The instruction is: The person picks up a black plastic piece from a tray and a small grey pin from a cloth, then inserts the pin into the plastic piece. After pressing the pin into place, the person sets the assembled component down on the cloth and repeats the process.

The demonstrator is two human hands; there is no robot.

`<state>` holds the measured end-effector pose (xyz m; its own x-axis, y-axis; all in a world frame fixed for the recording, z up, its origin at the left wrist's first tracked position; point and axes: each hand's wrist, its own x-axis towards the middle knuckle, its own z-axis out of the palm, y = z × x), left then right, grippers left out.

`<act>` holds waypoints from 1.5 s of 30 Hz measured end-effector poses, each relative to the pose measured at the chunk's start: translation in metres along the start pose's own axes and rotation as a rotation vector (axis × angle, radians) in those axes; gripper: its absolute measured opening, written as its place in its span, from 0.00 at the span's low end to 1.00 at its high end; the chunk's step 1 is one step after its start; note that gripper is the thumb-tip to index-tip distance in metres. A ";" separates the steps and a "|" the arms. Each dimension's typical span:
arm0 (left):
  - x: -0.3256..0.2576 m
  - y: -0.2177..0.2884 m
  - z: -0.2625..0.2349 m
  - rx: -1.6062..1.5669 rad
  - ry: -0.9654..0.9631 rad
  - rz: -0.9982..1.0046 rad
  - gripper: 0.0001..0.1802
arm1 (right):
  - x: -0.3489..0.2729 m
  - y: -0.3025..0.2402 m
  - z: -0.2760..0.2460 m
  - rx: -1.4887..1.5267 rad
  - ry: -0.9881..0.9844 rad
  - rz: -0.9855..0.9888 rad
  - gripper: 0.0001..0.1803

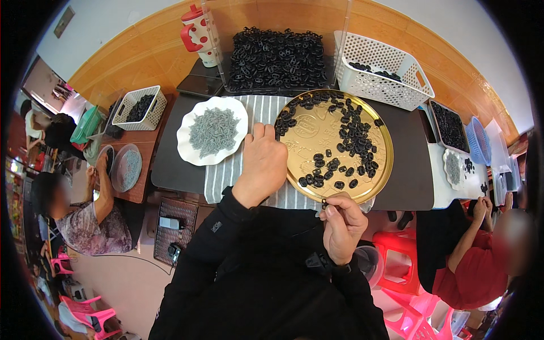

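Observation:
My left hand [262, 163] rests on a grey-and-white striped cloth [218, 180], between a white scalloped plate [184, 140] and a round gold tray [309, 148]. Its fingers are curled closed with the tips hidden, so anything in them cannot be made out. At the tray's near rim, my right hand [344, 225] pinches a small black oval plastic piece [324, 204] between thumb and fingers. Many matching black pieces [357, 139] lie on the tray, mostly along its right side. Small grey-green pins or screws [213, 131] are heaped on the plate.
Behind the tray stand a clear bin full of black pieces [277, 59] and a white perforated basket [385, 85]. A red-and-white tumbler [199, 37] stands back left. One person [90, 224] works at left, another [473, 255] at right. Red stools [396, 258] stand below right.

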<state>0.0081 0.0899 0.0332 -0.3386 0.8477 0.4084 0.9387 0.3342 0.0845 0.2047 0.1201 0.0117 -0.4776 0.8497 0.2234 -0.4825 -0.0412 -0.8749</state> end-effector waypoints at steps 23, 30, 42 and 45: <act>-0.021 0.014 -0.010 -0.666 0.108 -0.004 0.05 | -0.004 0.003 -0.006 -0.067 0.051 0.002 0.08; -0.063 -0.002 -0.023 -1.778 -0.239 -0.396 0.10 | -0.001 0.008 0.026 -0.159 -0.043 -0.070 0.09; -0.085 -0.014 -0.023 -1.845 -0.235 -0.377 0.09 | -0.003 0.028 0.049 -0.299 -0.062 -0.178 0.10; -0.087 -0.013 -0.023 -1.857 -0.241 -0.378 0.08 | -0.005 0.029 0.048 -0.356 -0.116 -0.221 0.09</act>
<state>0.0266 0.0026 0.0172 -0.3601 0.9323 0.0354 -0.3542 -0.1717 0.9193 0.1579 0.0892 0.0058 -0.4801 0.7525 0.4508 -0.3089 0.3360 -0.8898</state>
